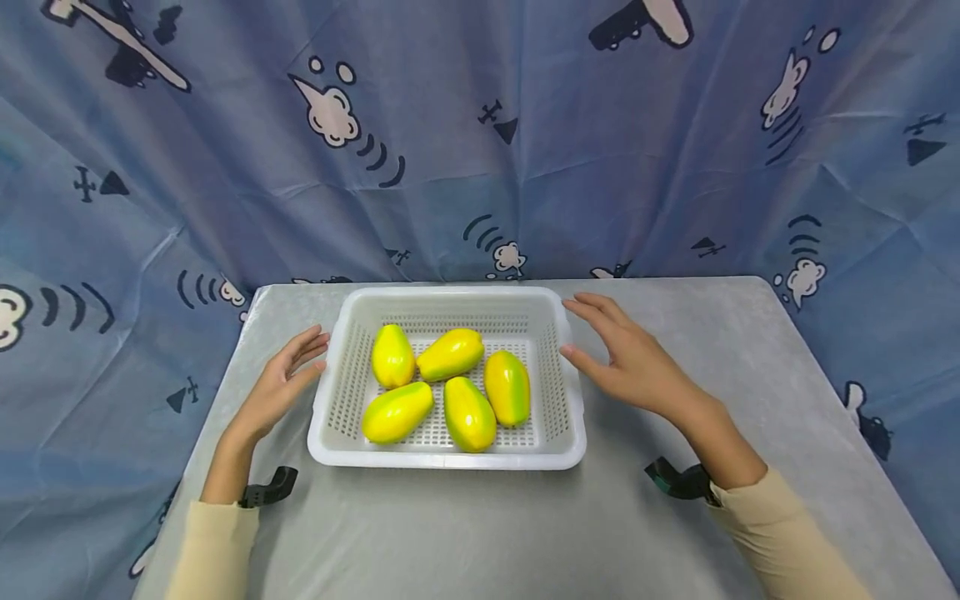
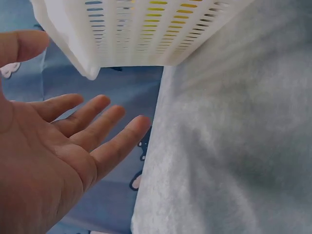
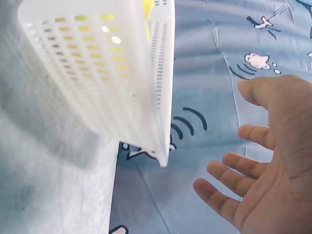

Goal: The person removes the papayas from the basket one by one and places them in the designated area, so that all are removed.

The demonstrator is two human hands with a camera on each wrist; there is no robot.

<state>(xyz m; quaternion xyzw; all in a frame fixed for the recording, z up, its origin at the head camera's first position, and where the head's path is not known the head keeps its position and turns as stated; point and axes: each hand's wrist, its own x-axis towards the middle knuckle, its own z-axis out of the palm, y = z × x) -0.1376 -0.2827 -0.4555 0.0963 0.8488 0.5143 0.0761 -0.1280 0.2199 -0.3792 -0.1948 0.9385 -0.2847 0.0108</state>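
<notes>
A white perforated basket [image 1: 450, 460] stands on the table with several yellow-green fruits in it, one of them a fruit [image 1: 468, 414] near its front. The left hand [image 1: 279, 385] is at the basket's left side, fingers spread and relaxed, holding nothing. At the right side, the right hand [image 1: 637, 358] has its fingers extended beside the rim, also empty. In the left wrist view, a gap shows between the left hand [image 2: 63, 151] and the basket wall [image 2: 141, 34]. The right wrist view shows the right hand [image 3: 263, 161] apart from the basket [image 3: 97, 83].
A grey cloth covers the table [image 1: 465, 533]. Behind and beside it hangs a blue patterned curtain [image 1: 450, 125]. Black straps with small devices sit at both wrists, the left one [image 1: 268, 487] and the right one [image 1: 678, 481].
</notes>
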